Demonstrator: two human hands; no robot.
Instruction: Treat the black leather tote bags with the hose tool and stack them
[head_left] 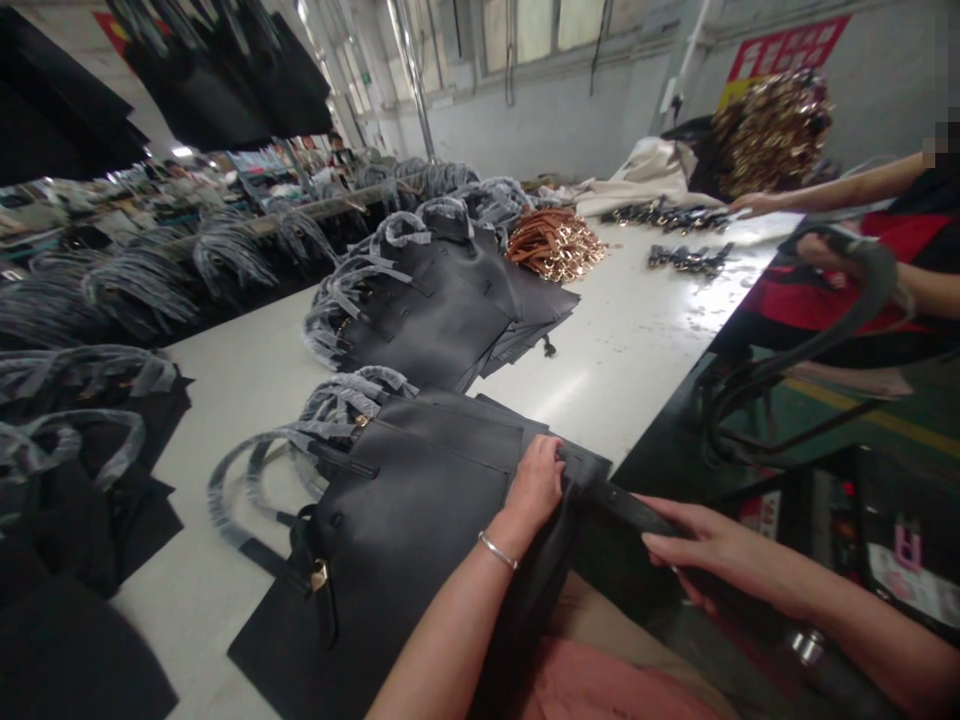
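Note:
A black leather handbag point(405, 510) lies flat on the white worktable point(600, 370), close to me, with its handles wrapped in grey plastic film point(292, 450). My left hand point(534, 485), a thin silver bangle on its wrist, pinches the bag's top edge. My right hand point(697, 545) grips a black leather flap or strap point(630, 508) at the bag's right end. A gold-coloured clasp point(319, 575) sits on a dark strap near the bag's lower left.
A stack of similar bags point(435, 310) lies beyond, with more along the left. Tan straps with gold fittings point(555, 245) and dark metal fittings point(690, 258) lie further along the table. A co-worker's arm point(825, 190) reaches in at right. A machine panel point(847, 520) stands at lower right.

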